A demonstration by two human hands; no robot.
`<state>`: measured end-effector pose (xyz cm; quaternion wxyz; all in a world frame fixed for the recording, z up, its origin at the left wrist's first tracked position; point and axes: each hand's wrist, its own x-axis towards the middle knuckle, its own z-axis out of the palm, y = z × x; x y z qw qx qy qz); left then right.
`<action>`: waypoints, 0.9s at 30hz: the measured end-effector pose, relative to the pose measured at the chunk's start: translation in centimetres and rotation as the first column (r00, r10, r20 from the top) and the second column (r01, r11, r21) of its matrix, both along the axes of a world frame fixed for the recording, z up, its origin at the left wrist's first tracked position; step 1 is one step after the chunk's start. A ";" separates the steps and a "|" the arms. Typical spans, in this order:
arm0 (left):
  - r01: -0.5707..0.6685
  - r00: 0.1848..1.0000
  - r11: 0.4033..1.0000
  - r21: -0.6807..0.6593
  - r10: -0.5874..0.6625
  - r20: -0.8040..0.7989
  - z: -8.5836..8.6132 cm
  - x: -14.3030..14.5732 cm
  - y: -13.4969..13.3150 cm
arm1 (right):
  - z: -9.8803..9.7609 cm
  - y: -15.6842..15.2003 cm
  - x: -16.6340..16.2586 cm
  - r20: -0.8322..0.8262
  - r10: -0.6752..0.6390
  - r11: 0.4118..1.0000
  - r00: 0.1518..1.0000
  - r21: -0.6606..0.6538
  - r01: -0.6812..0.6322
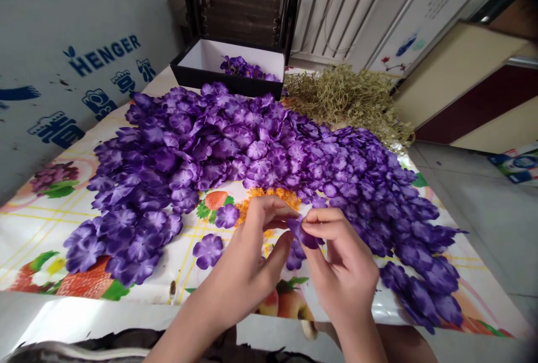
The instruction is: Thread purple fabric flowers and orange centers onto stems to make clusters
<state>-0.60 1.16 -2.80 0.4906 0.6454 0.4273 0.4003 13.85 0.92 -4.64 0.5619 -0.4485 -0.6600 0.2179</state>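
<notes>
A big heap of purple fabric flower petals [235, 144] covers most of the table. My left hand [247, 265] and my right hand [342, 268] meet just above the table's near edge. Both pinch one purple petal [303, 235] between fingertips and thumbs, the left from the left side, the right from the right. A single loose petal [208, 251] lies on the cloth just left of my left hand, another petal [227, 215] a little farther back.
The table wears a fruit-printed plastic cloth [37, 234]. A black box with white inside [227, 69] holding some petals stands at the back. A pile of dry yellow-green sprigs [348, 99] lies back right. A printed wall panel [63, 60] runs along the left.
</notes>
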 end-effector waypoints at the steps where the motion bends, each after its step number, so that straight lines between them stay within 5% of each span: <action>1: -0.023 0.999 1.000 0.001 0.023 0.024 0.0 0.0 0.1 | 0.0 0.0 0.0 -0.003 0.011 1.000 1.000 -0.003 -0.011; 7: -0.156 0.986 0.988 -0.007 0.156 0.062 -0.2 -0.1 0.5 | 0.1 0.0 -0.1 -0.066 0.021 0.999 0.998 -0.045 -0.024; 11: -0.258 0.954 0.961 -0.102 0.270 0.129 -0.1 -0.1 1.1 | 0.7 -0.4 -0.3 -0.262 -0.039 0.970 0.964 -0.240 -0.026; 15: -0.257 0.930 0.941 -0.219 0.303 0.207 0.2 0.0 1.4 | 1.2 -0.7 -0.4 -0.410 -0.122 0.921 0.904 -0.387 -0.052; 21: -0.270 0.914 0.919 -0.287 0.338 0.223 0.3 0.5 1.6 | 0.5 -0.1 0.4 -0.419 -0.063 0.860 0.906 -0.483 -0.164; 27: -0.319 0.890 0.906 -0.279 0.388 0.240 0.0 0.5 2.2 | 1.8 -0.4 4.4 -0.352 -0.386 0.825 0.853 -0.545 0.148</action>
